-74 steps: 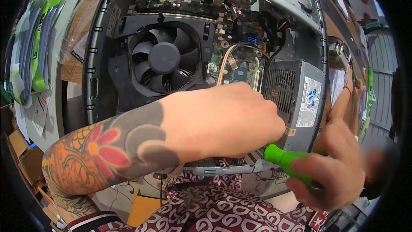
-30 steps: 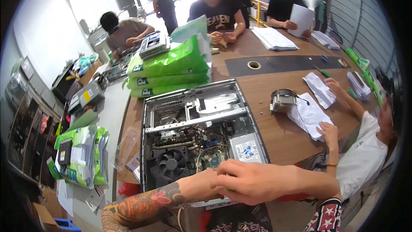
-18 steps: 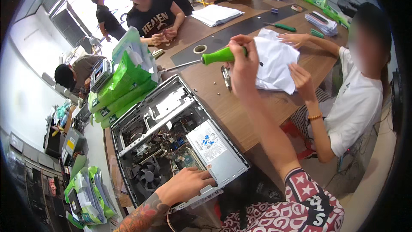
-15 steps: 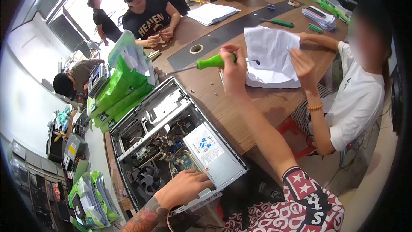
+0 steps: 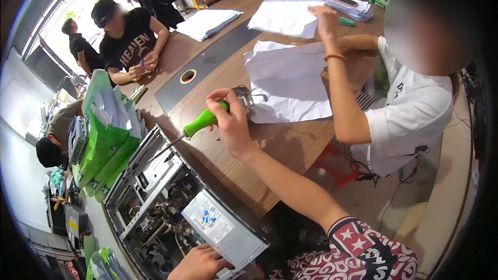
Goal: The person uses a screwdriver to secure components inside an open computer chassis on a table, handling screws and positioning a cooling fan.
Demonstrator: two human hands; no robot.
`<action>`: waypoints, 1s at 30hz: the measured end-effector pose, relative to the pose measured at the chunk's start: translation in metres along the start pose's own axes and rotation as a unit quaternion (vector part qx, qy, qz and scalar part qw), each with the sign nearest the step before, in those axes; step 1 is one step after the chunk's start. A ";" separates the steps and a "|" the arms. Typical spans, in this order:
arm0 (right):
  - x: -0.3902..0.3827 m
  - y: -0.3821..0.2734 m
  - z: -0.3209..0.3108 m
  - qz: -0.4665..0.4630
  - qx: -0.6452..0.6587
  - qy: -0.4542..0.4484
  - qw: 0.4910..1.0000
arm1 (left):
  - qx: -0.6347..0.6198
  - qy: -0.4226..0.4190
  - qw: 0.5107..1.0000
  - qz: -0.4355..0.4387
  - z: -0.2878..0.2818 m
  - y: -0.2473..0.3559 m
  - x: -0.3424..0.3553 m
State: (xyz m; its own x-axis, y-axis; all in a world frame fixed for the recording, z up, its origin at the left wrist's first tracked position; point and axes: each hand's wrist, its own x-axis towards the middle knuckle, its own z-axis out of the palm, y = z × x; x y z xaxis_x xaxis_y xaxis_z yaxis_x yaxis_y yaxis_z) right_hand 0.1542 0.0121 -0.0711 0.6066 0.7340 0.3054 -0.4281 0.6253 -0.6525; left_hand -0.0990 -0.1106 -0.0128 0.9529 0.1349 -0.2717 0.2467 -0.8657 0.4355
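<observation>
My right hand (image 5: 228, 119) grips a green-handled screwdriver (image 5: 202, 119) above the table, its shaft slanting down-left over an open desktop computer case (image 5: 128, 186). Just behind that hand is a metal cooler (image 5: 244, 98) with a short cable, beside crumpled white paper (image 5: 288, 83). Low in the view my left hand (image 5: 199, 264) rests on the case by the silver power supply (image 5: 228, 231), fingers apart and bent; part is cut off by the frame. Inside the case a black fan (image 5: 158, 256) and circuit board show.
A co-worker (image 5: 399, 119) at the right lifts a sheet (image 5: 280, 18); others stand or sit beyond. Green packs of papers (image 5: 104, 150) lie left of the case. The wooden table (image 5: 272, 186) holds a tape roll (image 5: 188, 77), paper stacks (image 5: 207, 23) and a green tool (image 5: 346, 22).
My right hand has raised the screwdriver from the case to above the table. My head view has swung up and outward. The co-worker has moved a paper sheet up and back.
</observation>
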 end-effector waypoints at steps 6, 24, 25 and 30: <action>0.000 -0.001 -0.003 0.007 -0.003 0.009 1.000 | 0.025 -0.013 1.000 -0.012 0.000 0.004 -0.004; -0.003 0.001 -0.009 0.003 -0.063 -0.001 0.998 | 0.027 0.000 1.000 0.004 -0.002 -0.001 -0.005; -0.003 -0.003 -0.009 0.001 -0.068 0.008 0.998 | 0.021 -0.019 1.000 0.006 -0.001 -0.004 -0.003; -0.004 -0.001 -0.002 0.006 -0.050 0.010 0.999 | 0.006 -0.041 0.999 0.032 0.009 -0.020 -0.014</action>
State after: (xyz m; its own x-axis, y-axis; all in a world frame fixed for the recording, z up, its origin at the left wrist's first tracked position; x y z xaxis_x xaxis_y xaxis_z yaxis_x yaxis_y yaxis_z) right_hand 0.1536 0.0080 -0.0731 0.6161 0.7346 0.2842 -0.3669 0.5869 -0.7218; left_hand -0.1184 -0.0995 -0.0254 0.9486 0.0394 -0.3140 0.1834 -0.8772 0.4438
